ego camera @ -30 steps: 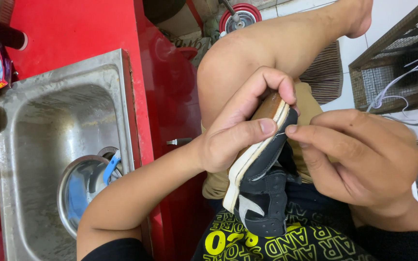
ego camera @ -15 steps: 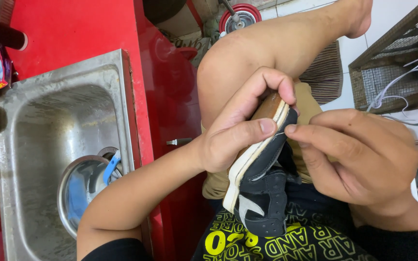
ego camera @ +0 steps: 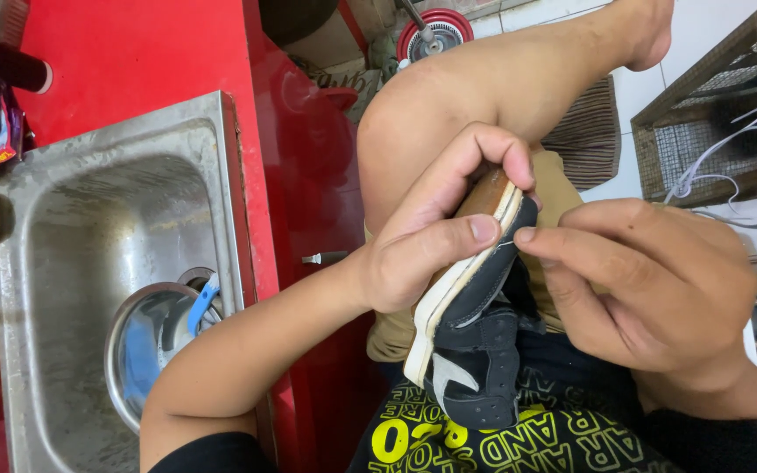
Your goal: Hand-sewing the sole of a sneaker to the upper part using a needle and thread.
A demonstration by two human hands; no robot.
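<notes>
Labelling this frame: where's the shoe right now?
In the head view the dark shoe sits centre-right over the person's lap, its toe end clasped by the left hand, the right hand pinching at its edge, right of the steel sink.

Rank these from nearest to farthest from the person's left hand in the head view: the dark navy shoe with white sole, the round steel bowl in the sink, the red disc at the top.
1. Dark navy shoe with white sole: gripped by the left hand.
2. Red disc: above, on the floor.
3. Round steel bowl: far left, in the steel sink.
</notes>
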